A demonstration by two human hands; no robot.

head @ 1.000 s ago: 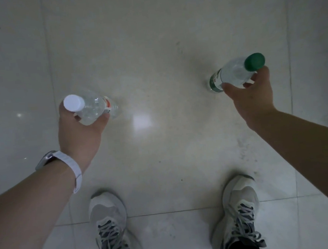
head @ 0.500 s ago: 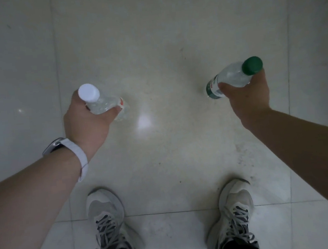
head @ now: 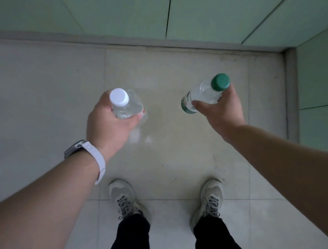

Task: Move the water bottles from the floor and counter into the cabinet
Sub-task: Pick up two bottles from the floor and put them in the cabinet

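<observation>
The person stands on a pale tiled floor (head: 47,94) and looks down at both hands, which are held out in front of the body, well apart from each other. The left hand (head: 107,123) grips the white-cap bottle (head: 126,106). Its thumb and fingers are curled round the clear body just under the cap, and the cap points up toward the camera. The lower part of this bottle is mostly hidden behind the hand; a small piece of red label shows beside the thumb. The right hand (head: 220,111) grips the green-cap bottle (head: 204,95) near its neck. This bottle is tilted, with the cap up and to the right and the bottom down and to the left, where a green label goes round it. Both bottles are in the air above the floor and touch only the hands that hold them.

On the left wrist there is a white band (head: 98,162) with a dark watch face. Below the hands are two grey shoes (head: 124,199) with dark laces, and black trousers (head: 133,238) come down to them. At the top and on the right side stand green panels (head: 218,10) with thin dark gaps between them. A grey strip (head: 152,44) runs along their foot where they meet the floor. I cannot tell if these panels are cabinet doors.
</observation>
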